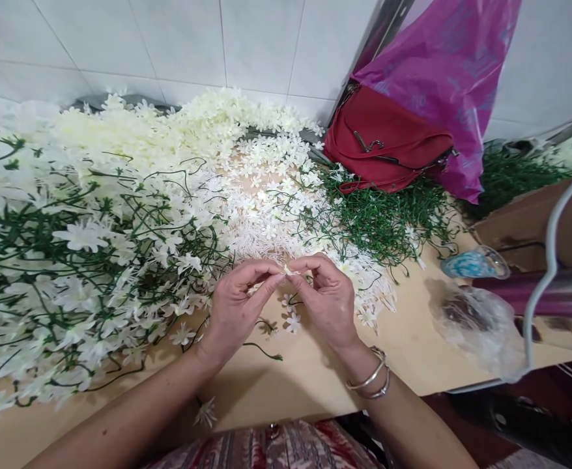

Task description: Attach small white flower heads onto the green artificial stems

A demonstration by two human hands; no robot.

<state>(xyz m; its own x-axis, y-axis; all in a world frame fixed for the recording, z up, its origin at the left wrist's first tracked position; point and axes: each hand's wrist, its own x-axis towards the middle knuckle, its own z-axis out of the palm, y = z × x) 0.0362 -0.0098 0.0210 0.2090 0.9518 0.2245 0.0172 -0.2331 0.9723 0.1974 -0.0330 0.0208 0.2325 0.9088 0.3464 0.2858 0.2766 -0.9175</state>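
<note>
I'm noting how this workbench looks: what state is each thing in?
Left hand, pinching a small white piece
Right hand, pinching the same piece
Flowered stems, heaped loosely
White blossoms, scattered
Green stems, tangled in a pile
Red bag, slumped
Purple bag, creased
Clear bag, crumpled
Plastic cup, apparently tipped over

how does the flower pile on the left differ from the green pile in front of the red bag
The flower pile mixes white blooms with green stems; the green pile is almost all green. The flower pile is broader and comes nearer the camera; the green pile is smaller and farther back. Both lie on the table.
</note>
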